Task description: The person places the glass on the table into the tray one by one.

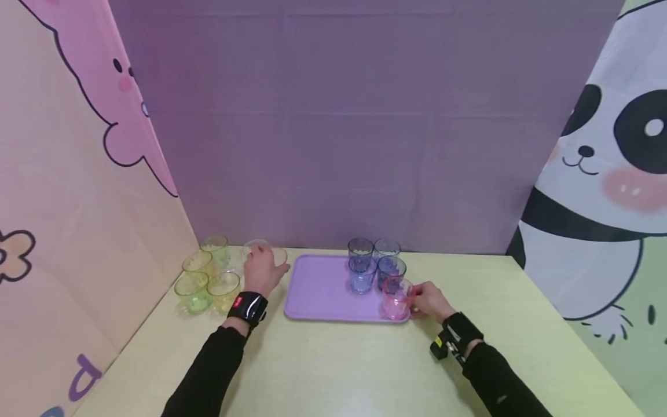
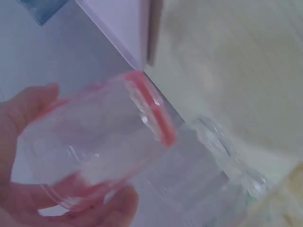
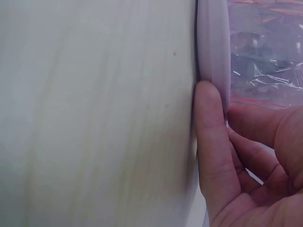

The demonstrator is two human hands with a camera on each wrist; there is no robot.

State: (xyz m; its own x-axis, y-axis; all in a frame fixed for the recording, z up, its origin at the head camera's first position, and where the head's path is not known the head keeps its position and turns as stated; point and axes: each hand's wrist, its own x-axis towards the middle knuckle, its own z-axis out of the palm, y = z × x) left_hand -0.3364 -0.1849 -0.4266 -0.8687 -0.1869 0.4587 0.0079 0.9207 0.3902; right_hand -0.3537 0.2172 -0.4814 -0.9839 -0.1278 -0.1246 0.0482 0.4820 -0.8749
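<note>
My left hand [image 1: 261, 270] grips a clear glass with pinkish-red edges [image 2: 90, 137], tilted on its side in the left wrist view, thumb on one side and fingers on the other. Beside it are clear glasses [image 2: 189, 161], partly hidden by the held one. On the right, my right hand [image 1: 431, 302] pinches the rim of the purple tray [image 1: 323, 289] between thumb and finger, at its near right corner. Just inside that corner stands a pink glass [image 1: 396, 304], close to the thumb [image 3: 255, 123].
Several blue and grey glasses [image 1: 362, 278] stand on the tray's right half. Left of my left hand, several green and yellow glasses [image 1: 194, 295] are grouped by the left wall. A purple backdrop [image 1: 333, 145] rises behind the table [image 1: 333, 370].
</note>
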